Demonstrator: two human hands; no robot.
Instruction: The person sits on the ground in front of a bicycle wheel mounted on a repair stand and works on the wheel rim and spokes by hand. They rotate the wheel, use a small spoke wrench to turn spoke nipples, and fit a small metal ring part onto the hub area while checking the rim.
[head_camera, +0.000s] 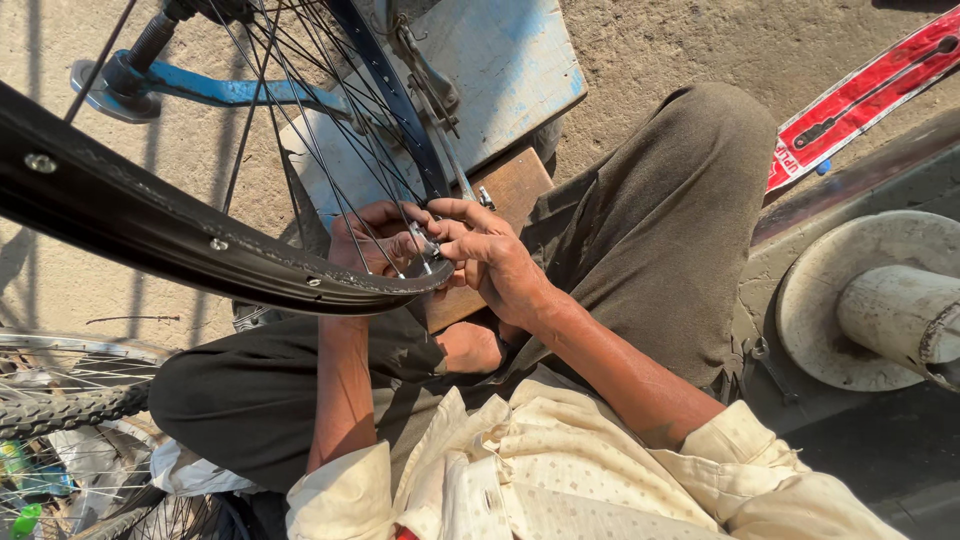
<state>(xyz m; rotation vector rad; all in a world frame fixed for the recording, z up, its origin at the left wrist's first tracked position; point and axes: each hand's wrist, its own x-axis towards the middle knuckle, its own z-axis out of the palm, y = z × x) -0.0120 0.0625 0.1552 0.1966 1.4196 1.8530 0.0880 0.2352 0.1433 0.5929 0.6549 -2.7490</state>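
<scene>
While pinching, both hands (440, 250) on spoke nipple (431, 246)

A long, flat red package (868, 95) with white edging and white lettering lies on the sandy ground at the far right, slanting up toward the corner, a slim dark tool showing through its clear front. At the near left, beside an old tyre, lie a green wrapper (25, 520) and crumpled white plastic (195, 470), too small to tell further.
</scene>
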